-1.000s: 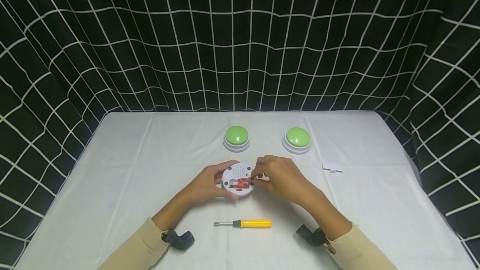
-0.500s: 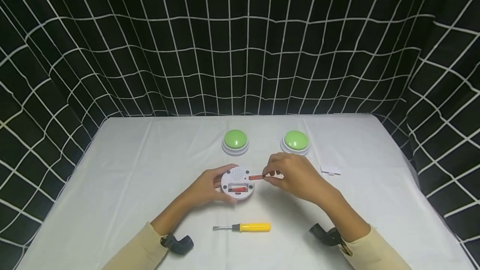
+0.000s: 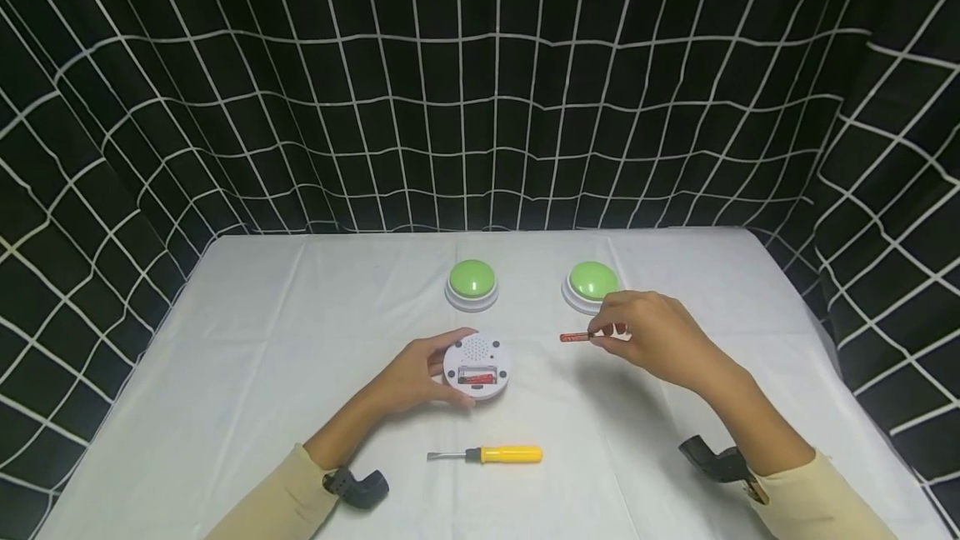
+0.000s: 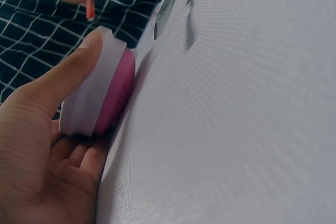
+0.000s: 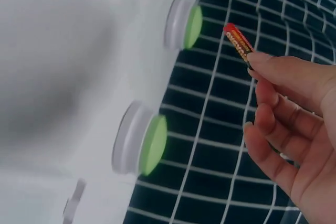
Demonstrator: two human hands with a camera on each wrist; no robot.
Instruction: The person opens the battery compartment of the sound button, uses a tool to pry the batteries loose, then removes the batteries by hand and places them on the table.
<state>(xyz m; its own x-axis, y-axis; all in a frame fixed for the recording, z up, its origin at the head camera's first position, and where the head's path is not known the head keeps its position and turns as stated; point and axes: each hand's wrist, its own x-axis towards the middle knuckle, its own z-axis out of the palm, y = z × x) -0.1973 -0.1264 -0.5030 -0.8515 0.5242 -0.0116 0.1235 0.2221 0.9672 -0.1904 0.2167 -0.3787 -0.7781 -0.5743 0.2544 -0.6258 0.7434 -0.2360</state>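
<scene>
smooth plastic device, matt cloth

The high head view faces forward and down over left hand and right hand, while close wrist views, each along its own hand, share the held battery.

In the head view, your left hand holds a device near the centre, with an inner battery lying in it. To the right, your right hand holds a second battery above the desk. Behind the device stands one push button; behind the second battery, another button. Before the device, lower centre, lies a screwdriver.
</scene>
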